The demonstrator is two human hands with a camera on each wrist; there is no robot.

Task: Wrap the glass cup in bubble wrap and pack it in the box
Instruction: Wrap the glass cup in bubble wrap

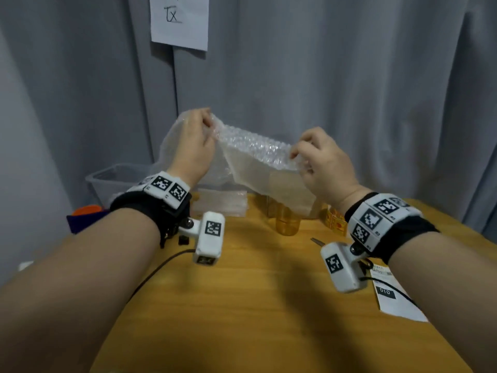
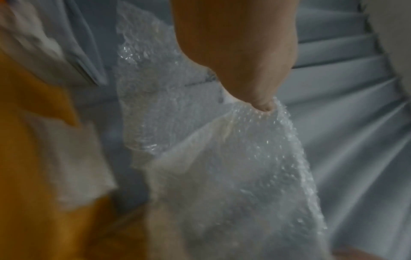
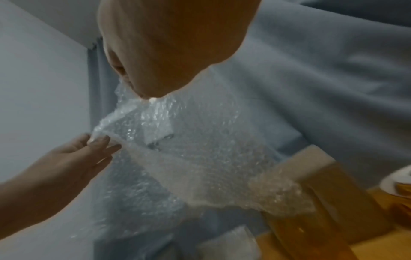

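Note:
Both hands hold a sheet of bubble wrap (image 1: 255, 154) in the air above the far side of the table. My left hand (image 1: 207, 122) pinches its upper left edge, and my right hand (image 1: 298, 154) pinches the lower right edge. The sheet sags between them. Under it an amber glass cup (image 1: 287, 223) stands on the wooden table (image 1: 242, 305). The left wrist view shows my left hand (image 2: 262, 105) pinching the wrap (image 2: 244, 167). In the right wrist view, my right hand (image 3: 146, 95) grips the wrap (image 3: 200, 158), with the cup (image 3: 295, 234) beside a tan cardboard box (image 3: 347, 193).
A clear plastic bin (image 1: 107, 181) sits at the far left, with a stack of bubble wrap sheets (image 1: 220, 203) beside it. A yellow tape roll (image 1: 334, 220) lies right of the cup. A paper label (image 1: 395, 297) lies near the right edge. A grey curtain (image 1: 349, 76) hangs behind.

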